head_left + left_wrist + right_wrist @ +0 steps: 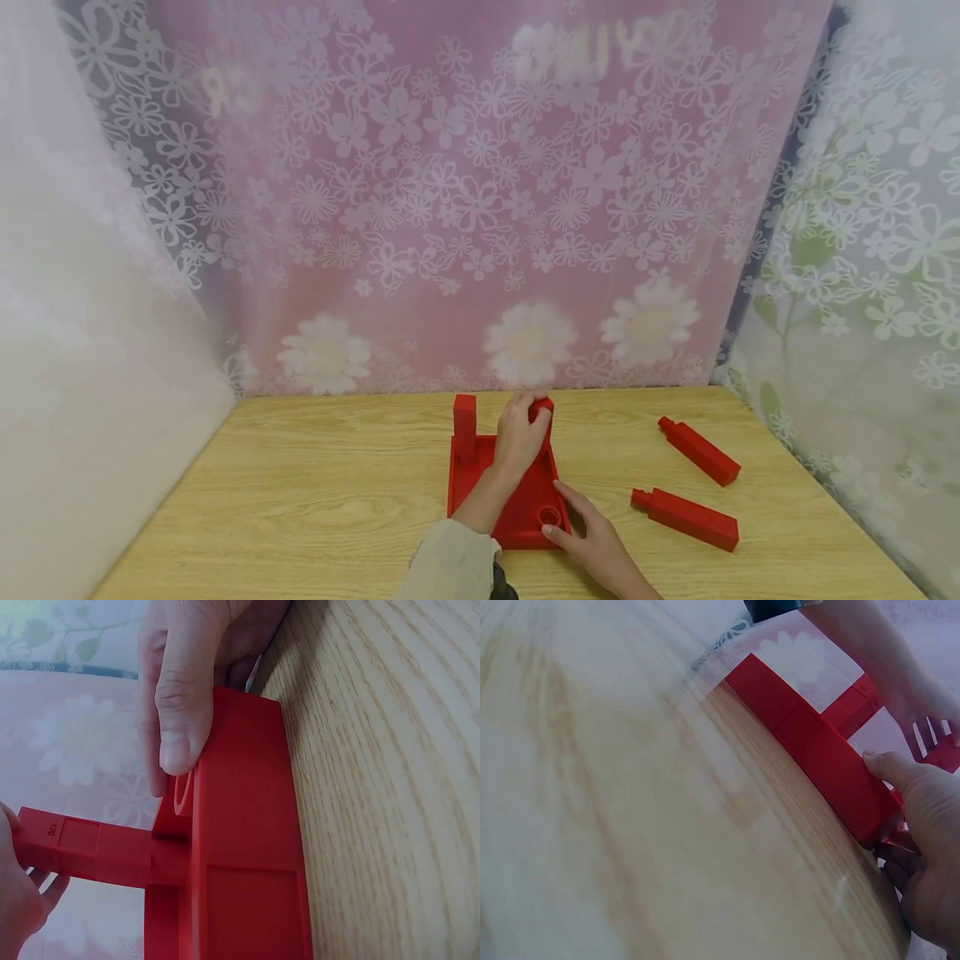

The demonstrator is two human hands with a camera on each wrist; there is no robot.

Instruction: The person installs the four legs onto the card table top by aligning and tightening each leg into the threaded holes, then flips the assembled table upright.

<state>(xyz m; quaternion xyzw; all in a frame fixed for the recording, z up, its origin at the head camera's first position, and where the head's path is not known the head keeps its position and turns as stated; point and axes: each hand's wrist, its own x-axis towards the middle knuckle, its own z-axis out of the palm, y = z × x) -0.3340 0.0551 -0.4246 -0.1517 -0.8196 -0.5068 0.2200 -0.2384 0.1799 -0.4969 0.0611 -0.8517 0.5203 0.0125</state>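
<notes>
A shallow square red tray [528, 540] lies on the table with its raised rim upward. At its far left corner a square red post [465, 417] stands upright. My left hand [519, 433] reaches across the tray and grips the top of a second post [112, 847], upright at the far right corner, its lower end down inside the rim. My right hand [600, 542] holds the near right corner, thumb [180, 720] on the rim beside a round ring socket [550, 510], other fingers along the outer side.
Two loose red posts with narrow stepped ends, a farther post [701, 452] and a nearer post [693, 520], lie on the wood-grain table [322, 492] to the right. A flowered pink curtain [450, 208] hangs behind, with pale sheets at both sides.
</notes>
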